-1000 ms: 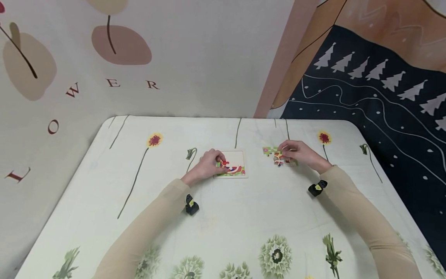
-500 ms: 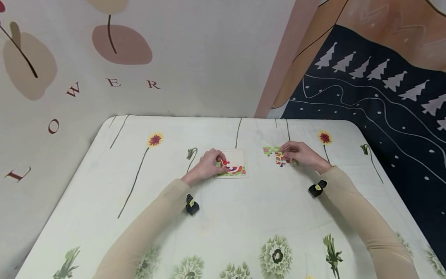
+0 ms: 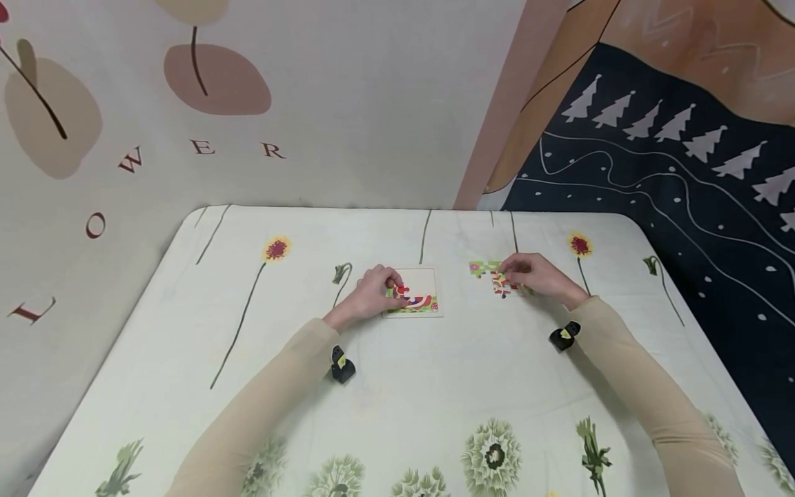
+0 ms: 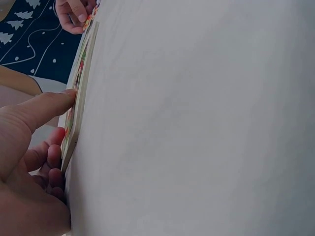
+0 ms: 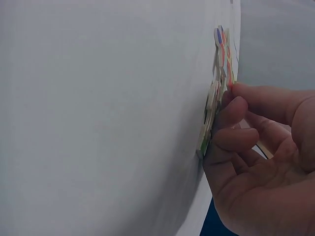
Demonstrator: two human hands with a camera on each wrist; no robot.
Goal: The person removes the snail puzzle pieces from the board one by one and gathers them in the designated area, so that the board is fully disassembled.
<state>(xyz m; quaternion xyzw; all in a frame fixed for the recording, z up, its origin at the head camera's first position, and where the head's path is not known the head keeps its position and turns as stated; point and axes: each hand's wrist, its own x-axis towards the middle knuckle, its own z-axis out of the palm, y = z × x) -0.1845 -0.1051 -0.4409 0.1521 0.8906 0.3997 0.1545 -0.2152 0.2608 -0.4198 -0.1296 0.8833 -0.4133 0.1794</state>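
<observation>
A puzzle board (image 3: 422,281) lies on the table, its lower part and left side filled with coloured pieces (image 3: 421,304). My left hand (image 3: 370,297) rests at its left edge; in the left wrist view the thumb of the left hand (image 4: 29,128) presses on the board's face (image 4: 74,132), with the other fingers at the edge. To the right of the board lie loose puzzle pieces (image 3: 478,268). My right hand (image 3: 539,276) is over them, and in the right wrist view the right hand (image 5: 266,147) has thumb and fingertips pinching a piece (image 5: 229,69) among others.
The white flower-print cloth (image 3: 410,373) covers the table. Behind it hangs a pale wall cloth (image 3: 373,103) with letters, and a dark cloth with white trees (image 3: 621,166) hangs at the right.
My right hand has shifted very slightly to the right, along with the red and white piece beside its fingertips. The left hand and the board stay where they were.
</observation>
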